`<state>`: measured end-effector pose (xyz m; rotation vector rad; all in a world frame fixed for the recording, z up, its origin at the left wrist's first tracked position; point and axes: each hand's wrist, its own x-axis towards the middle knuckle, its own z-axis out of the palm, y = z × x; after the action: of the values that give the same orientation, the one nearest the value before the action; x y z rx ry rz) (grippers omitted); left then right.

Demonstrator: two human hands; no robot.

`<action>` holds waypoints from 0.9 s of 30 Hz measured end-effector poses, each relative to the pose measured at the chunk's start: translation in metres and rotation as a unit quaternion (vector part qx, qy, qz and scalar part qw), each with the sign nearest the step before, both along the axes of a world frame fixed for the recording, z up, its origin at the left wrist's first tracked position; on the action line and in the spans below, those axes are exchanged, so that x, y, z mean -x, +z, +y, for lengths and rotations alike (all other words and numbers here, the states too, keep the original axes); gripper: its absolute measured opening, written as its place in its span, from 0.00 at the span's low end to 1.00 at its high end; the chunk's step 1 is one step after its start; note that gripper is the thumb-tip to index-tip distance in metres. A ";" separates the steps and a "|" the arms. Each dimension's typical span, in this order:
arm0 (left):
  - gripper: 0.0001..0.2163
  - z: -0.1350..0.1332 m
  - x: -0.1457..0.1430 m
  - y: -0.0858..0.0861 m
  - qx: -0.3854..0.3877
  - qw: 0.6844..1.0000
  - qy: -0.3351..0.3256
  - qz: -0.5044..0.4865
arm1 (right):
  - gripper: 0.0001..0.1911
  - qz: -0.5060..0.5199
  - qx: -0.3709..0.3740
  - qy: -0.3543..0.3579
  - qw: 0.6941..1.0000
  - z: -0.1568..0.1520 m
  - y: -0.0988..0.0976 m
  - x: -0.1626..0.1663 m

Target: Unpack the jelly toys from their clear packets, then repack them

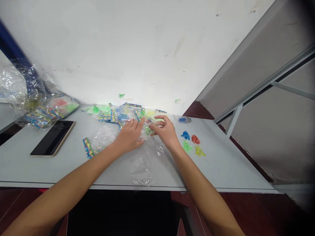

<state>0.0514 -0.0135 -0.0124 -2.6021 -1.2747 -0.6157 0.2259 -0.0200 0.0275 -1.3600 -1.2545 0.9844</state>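
My left hand lies palm down over the clear packets in the middle of the table, its fingers stretched out. Facing it, my right hand is curved, with a gap between thumb and forefinger. Beside the right thumb is a clear packet with something green in it; whether the lower fingers touch it is hard to see. Around both hands lie several clear packets with blue and yellow printed strips. Crumpled clear plastic spreads below the hands towards the front edge.
Right of my right hand sit small blue, red, green and yellow pieces. A phone lies on the left, near a big clear bag of packets. A white wall stands behind the table.
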 end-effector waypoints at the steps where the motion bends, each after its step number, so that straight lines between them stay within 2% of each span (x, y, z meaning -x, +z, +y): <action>1: 0.39 -0.002 -0.001 0.001 0.006 1.000 -0.004 0.000 | 0.24 -0.006 -0.004 -0.001 1.000 0.000 0.000 0.000; 6: 0.39 -0.006 -0.005 0.001 0.021 0.999 -0.013 -0.020 | 0.20 -0.064 -0.021 -0.002 0.998 0.002 -0.004 -0.002; 10: 0.40 -0.005 -0.006 -0.003 0.027 0.999 -0.003 -0.040 | 0.17 -0.061 -0.034 0.005 0.998 0.002 -0.009 0.001; 16: 0.40 -0.005 -0.008 -0.003 0.039 0.998 0.007 -0.050 | 0.20 -0.073 -0.049 -0.003 0.996 0.002 -0.013 0.006; 27: 0.39 -0.006 -0.009 -0.002 0.022 0.999 0.015 -0.020 | 0.21 -0.106 -0.067 -0.031 0.992 0.003 -0.009 0.000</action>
<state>0.0599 -0.0198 -0.0142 -2.6131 -1.3503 -0.6463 0.2254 -0.0170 0.0186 -1.4166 -1.4009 0.7145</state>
